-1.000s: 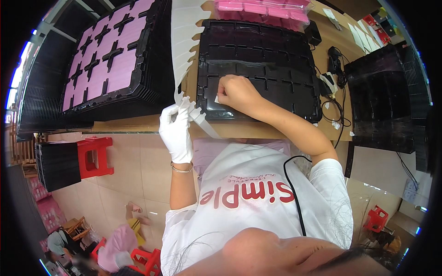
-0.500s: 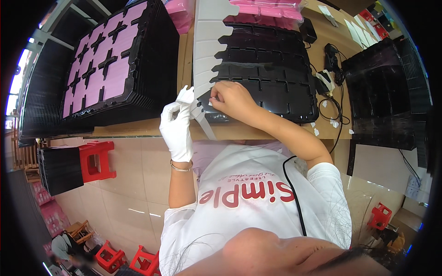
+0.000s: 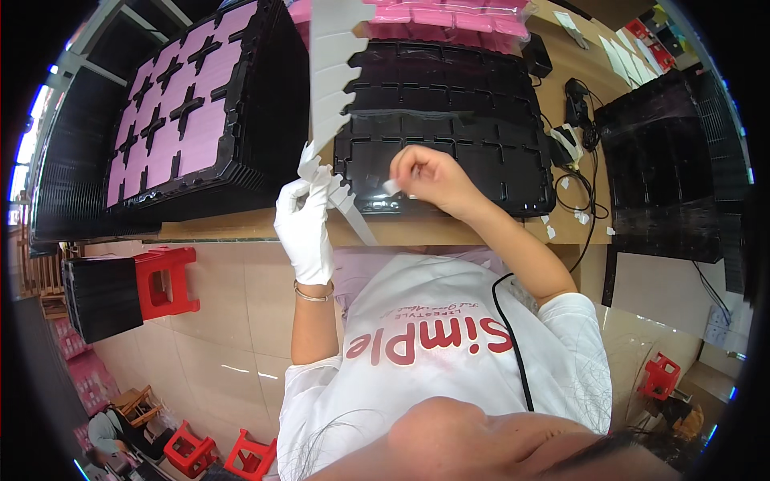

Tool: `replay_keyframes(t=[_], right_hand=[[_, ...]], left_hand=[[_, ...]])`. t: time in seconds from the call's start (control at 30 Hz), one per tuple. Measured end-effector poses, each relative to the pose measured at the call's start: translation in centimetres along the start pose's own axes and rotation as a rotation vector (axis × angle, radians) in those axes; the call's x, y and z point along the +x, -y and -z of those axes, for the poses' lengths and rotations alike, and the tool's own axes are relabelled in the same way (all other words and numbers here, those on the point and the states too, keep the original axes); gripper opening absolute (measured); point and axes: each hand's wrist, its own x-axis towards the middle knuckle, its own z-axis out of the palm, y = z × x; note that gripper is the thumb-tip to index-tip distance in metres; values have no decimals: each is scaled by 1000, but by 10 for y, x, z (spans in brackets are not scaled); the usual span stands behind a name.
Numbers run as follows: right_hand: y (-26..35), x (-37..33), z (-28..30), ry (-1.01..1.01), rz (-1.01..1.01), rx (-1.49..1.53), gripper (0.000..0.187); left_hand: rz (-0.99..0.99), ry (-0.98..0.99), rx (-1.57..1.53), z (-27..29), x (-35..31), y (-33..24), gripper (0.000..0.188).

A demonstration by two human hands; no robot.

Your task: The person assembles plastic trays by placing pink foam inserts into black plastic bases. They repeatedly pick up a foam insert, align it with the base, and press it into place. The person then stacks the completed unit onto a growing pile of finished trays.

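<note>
My left hand [image 3: 305, 228], in a white glove, pinches a long pale strip of labels [image 3: 329, 84] with a notched right edge. The strip runs from far back down to my fingers, and a narrower tail hangs below them over the table edge. My bare right hand [image 3: 433, 183] pinches a small white label [image 3: 391, 187] between thumb and fingers. This label is held over the near left part of a black compartment tray [image 3: 473, 172], apart from the strip.
At left stands a tall stack of black trays [image 3: 273, 104] with pink sheets [image 3: 216, 64] on top. Pink packs [image 3: 473, 18] lie behind the tray. Cables [image 3: 592, 132] and white scraps [image 3: 551, 232] lie at right, beside another wrapped black stack [image 3: 662, 160]. Red stools [image 3: 166, 280] stand on the floor.
My right hand has moved right, away from the strip, with the small label in its fingers. The strip's upper part has swung left, and my left hand has shifted slightly left.
</note>
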Motion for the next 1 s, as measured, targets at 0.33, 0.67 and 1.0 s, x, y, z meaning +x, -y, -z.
replay_keyframes(t=[0.33,0.67,1.0], right_hand=[[12,-17,-40,-244,-97,-144,12],[42,-28,43,-244,305,-473,11],[5,67,305,-571,-223,-1090,17]], left_hand=[[-42,90,-73,-32,-10,-9,14],[11,116,-38,-45,-6,-8,15],[77,122,-11,-51,0,-10,15]])
